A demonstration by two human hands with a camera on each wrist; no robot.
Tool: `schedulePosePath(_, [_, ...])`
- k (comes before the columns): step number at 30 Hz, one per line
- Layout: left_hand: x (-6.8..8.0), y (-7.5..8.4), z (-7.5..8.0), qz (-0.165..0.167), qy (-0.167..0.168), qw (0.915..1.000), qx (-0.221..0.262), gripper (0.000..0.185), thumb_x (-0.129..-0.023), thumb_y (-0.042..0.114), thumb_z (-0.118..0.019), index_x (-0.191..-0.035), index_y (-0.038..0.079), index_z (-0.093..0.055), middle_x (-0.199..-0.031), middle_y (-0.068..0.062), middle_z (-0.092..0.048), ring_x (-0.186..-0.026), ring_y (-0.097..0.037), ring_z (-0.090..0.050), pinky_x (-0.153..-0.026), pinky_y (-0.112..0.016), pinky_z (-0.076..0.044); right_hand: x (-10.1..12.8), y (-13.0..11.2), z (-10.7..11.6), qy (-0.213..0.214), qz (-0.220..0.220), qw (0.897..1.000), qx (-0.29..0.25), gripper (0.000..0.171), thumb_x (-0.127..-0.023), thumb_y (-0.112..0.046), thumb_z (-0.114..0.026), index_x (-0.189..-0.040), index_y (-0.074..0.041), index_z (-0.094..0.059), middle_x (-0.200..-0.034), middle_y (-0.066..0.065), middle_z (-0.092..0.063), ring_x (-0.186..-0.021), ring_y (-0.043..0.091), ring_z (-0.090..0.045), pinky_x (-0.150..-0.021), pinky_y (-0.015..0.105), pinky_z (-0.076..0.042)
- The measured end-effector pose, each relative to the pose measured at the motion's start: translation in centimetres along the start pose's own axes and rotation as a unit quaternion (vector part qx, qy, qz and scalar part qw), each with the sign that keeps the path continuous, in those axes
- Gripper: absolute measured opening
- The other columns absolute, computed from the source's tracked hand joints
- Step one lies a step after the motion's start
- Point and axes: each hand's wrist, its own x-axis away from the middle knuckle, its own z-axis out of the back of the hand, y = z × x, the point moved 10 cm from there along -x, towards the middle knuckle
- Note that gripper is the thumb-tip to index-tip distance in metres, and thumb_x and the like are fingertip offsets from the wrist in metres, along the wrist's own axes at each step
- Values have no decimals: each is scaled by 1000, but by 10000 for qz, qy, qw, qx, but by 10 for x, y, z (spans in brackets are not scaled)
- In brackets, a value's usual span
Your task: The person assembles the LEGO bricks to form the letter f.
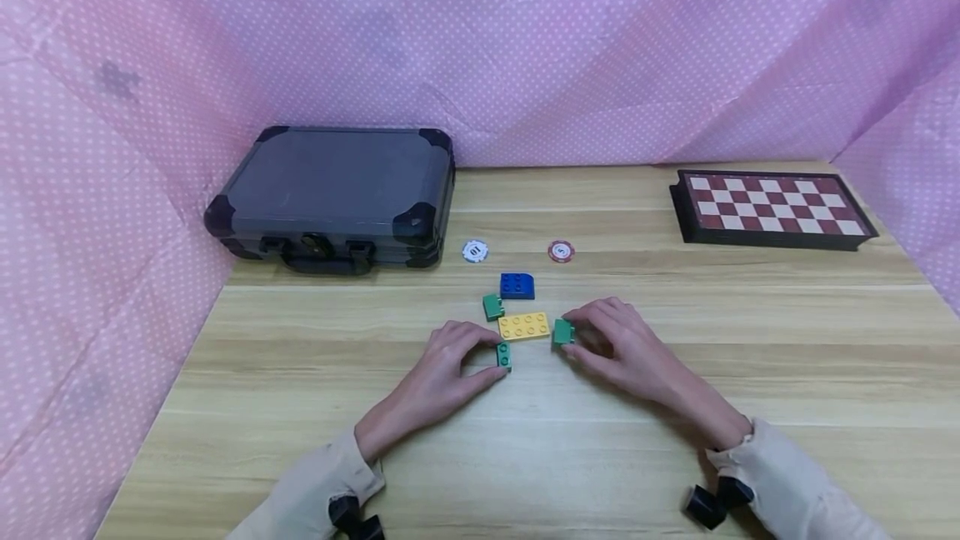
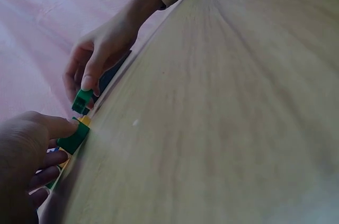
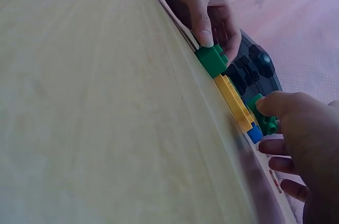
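Centrally lying on the wooden table [image 1: 675, 440]: a yellow brick [image 1: 524, 326], flat, studs up. Pinching a small green brick [image 1: 503, 355] at its near left corner with the left hand [image 1: 448, 363], thumb and fingers curled round it; brick touching or just beside the yellow one, seen edge-on in the right wrist view [image 3: 212, 60]. Gripping a second green brick [image 1: 562, 332] with the right hand [image 1: 622, 346], fingers curled about it, just off the yellow brick's right end; same brick showing under the thumb in the left wrist view [image 2: 82, 100].

Sitting just behind the yellow brick: a third green brick [image 1: 492, 307] at its far left corner and a blue brick [image 1: 517, 285] beside that, both free of the hands. Crowding the yellow brick on three sides, then, with bricks and fingers; only its studded top showing clear.

Lying farther back, well apart from the bricks: a white poker chip [image 1: 475, 252] reading "10" and a red poker chip [image 1: 560, 252] with a mark too small to read. Resting at far left, a dark hard case [image 1: 337, 190], closed, latches and handle facing forward. Standing at far right, a folded chessboard [image 1: 772, 207] in red and white squares. Hanging all round, a pink dotted cloth [image 1: 525, 40]. Showing no brand anywhere.
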Motion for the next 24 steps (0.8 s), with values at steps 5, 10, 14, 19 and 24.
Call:
schedulePosePath(5, [-2,1,-2,-10,-71,10000,2,36,-94,28,-79,-127,18,-69,-124,6,-66,-120,-15,-52,-108,-46,-37,-1,-8,-2,-33,217,9998,-41,40,-91,-23,-81,-127,-17,-67,-121,-6,-66,-112,14,-53,-90,42,-48])
schedulePosePath(10, [-3,0,-4,58,-171,9998,77,36,-95,28,-79,-128,19,-68,-124,6,-65,-120,-14,-52,-107,-46,-38,-3,-16,-6,-111,362,9992,-106,41,-90,-25,-82,-128,-18,-67,-122,-7,-66,-113,14,-53,-92,42,-47])
schedulePosePath(14, [-4,-1,-4,85,-220,9997,109,36,-95,28,-78,-128,19,-68,-124,6,-65,-121,-14,-51,-106,-45,-41,-5,-20,-10,-219,347,9990,-174,41,-91,-27,-82,-128,-19,-67,-122,-8,-65,-113,13,-52,-92,42,-48])
schedulePosePath(19, [-5,1,-4,-18,-237,9997,104,36,-95,28,-78,-128,19,-68,-125,6,-65,-121,-15,-52,-104,-45,-43,-6,-26,-14,-360,351,9984,-245,42,-91,-27,-82,-129,-19,-66,-122,-7,-64,-113,13,-51,-89,39,-50])
schedulePosePath(24, [-6,0,-6,-35,-256,9996,75,36,-95,28,-78,-128,19,-68,-125,6,-65,-121,-14,-51,-104,-44,-43,-8,-31,-19,-441,367,9980,-248,43,-90,-27,-82,-129,-19,-66,-122,-5,-62,-113,13,-52,-90,39,-51])
